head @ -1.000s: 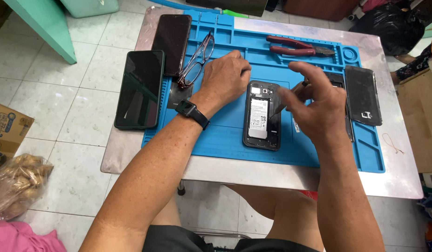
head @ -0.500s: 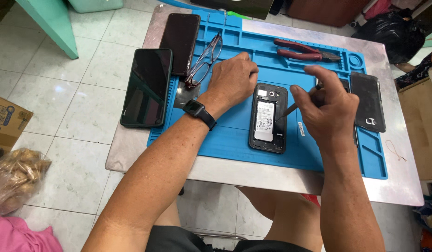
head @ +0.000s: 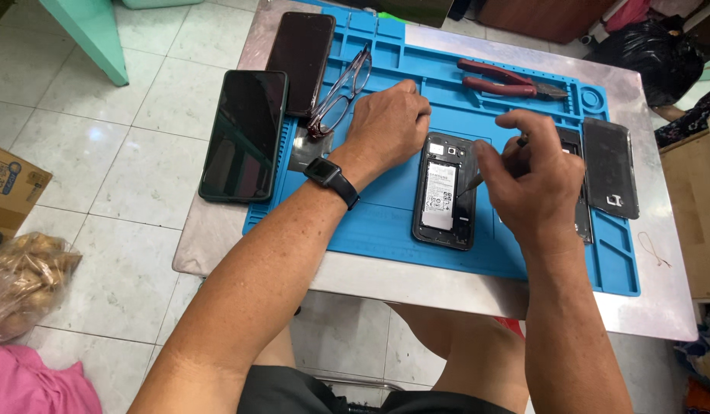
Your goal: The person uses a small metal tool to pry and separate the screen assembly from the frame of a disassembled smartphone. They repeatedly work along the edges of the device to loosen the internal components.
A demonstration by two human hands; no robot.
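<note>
One opened phone lies at the centre of the frame on the blue mat, its back cover already off and the battery bared; the inner parts are not yet taken out. The right hand has its grip closed on a thin tool, tip at the phone's right edge. The left hand presses flat, open, just left of the phone. Two intact phones lie upper left, one pair of glasses, one red pliers, and one back cover at right on the surface.
</note>
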